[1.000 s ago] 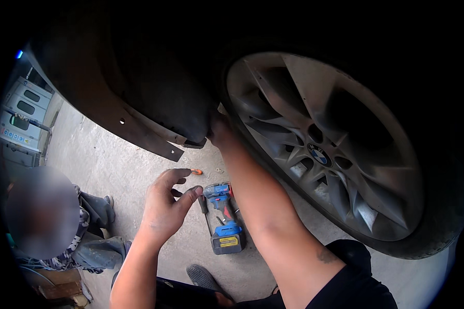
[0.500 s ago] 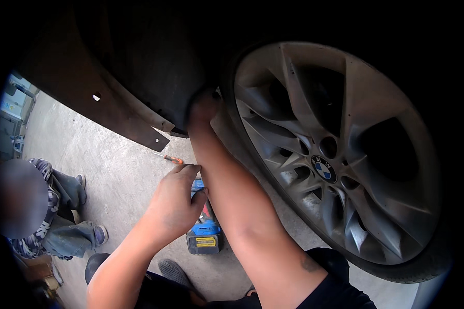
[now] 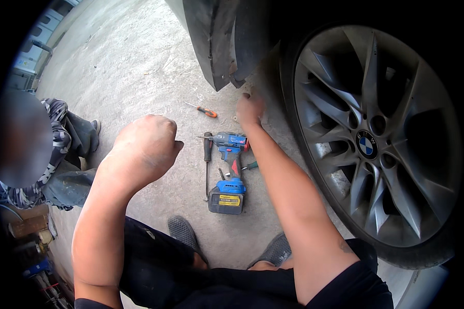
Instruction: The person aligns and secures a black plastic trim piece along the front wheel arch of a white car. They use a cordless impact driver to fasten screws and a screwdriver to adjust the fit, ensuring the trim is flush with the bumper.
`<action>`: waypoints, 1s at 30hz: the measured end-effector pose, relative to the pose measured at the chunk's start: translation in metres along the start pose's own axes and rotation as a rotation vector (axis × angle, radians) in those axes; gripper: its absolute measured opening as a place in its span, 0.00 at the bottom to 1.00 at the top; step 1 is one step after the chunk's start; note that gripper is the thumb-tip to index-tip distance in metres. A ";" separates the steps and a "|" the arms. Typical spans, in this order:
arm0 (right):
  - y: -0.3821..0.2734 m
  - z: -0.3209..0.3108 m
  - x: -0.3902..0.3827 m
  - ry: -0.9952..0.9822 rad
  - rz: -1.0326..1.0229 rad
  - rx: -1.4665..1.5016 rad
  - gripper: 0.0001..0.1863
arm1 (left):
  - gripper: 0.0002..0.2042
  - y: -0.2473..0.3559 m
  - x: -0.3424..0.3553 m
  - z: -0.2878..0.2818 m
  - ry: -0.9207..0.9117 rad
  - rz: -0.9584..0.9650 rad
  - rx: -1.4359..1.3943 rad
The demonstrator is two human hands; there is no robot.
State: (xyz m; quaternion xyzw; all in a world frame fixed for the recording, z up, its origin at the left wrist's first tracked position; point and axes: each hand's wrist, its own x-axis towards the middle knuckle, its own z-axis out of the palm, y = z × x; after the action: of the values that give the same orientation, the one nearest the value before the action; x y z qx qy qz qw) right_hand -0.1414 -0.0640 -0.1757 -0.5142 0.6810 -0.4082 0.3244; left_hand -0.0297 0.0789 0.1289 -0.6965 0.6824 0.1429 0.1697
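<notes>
My left hand (image 3: 144, 145) is raised left of the blue cordless power driver (image 3: 231, 154), back toward me and fingers curled; whatever they may hold is hidden. My right hand (image 3: 250, 107), smeared by motion, is below the dark wheel-arch liner (image 3: 219, 44), beside the car's alloy wheel (image 3: 376, 195). An orange-handled screwdriver (image 3: 206, 111) lies on the floor between my hands. Beside the driver lie a long dark-handled tool (image 3: 207, 149) and a green-handled tool (image 3: 251, 165), partly hidden by my right arm.
A person (image 3: 77, 134) in camouflage and grey trousers crouches on the concrete floor (image 3: 113, 56) at left. Boxes and tools (image 3: 31, 226) lie at the lower left. A white structure (image 3: 28, 62) stands at the far left. My shoes (image 3: 183, 234) are below the driver.
My right hand has come down out of the dark wheel arch. My left hand has moved leftward and curled. The view has shifted, showing more floor and the liner higher in the picture.
</notes>
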 end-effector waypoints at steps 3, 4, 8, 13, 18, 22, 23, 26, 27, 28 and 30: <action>-0.017 0.009 -0.078 -0.422 -0.479 -0.272 0.10 | 0.14 -0.010 -0.015 -0.008 -0.051 -0.022 0.049; -0.022 0.014 -0.098 -0.733 -0.491 -0.496 0.12 | 0.14 -0.009 -0.017 -0.008 -0.075 -0.014 0.064; -0.009 0.030 -0.187 -1.054 -1.046 -1.307 0.20 | 0.15 -0.019 -0.033 -0.003 -0.013 0.032 -0.019; 0.014 0.027 -0.175 -1.054 -1.329 -0.982 0.15 | 0.17 -0.017 -0.036 -0.005 -0.038 -0.007 -0.026; -0.012 0.009 -0.132 -1.044 -1.025 -0.367 0.15 | 0.17 -0.018 -0.018 0.006 0.154 0.062 -0.155; -0.015 -0.026 -0.095 -0.586 -0.738 0.126 0.16 | 0.23 -0.006 0.003 0.010 0.405 0.077 -0.270; -0.009 -0.037 -0.085 -0.471 -0.712 0.197 0.15 | 0.32 0.000 0.009 0.006 0.333 0.032 -0.374; 0.013 -0.075 -0.058 -0.390 -0.617 0.182 0.15 | 0.40 0.008 0.032 0.015 0.481 0.081 -0.687; 0.017 -0.086 -0.049 -0.409 -0.583 0.137 0.15 | 0.45 0.010 0.040 0.012 0.501 0.084 -0.747; 0.019 -0.096 -0.040 -0.384 -0.533 0.164 0.15 | 0.47 0.015 0.050 0.008 0.544 0.102 -0.826; 0.013 -0.110 -0.021 -0.336 -0.435 0.217 0.15 | 0.44 0.024 0.067 -0.002 0.614 0.155 -0.982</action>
State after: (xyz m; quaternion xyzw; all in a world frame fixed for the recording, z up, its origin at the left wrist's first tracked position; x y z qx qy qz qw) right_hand -0.2366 -0.0174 -0.1369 -0.6709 0.4439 -0.4476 0.3907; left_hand -0.0516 0.0171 0.1004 -0.6513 0.6030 0.2460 -0.3896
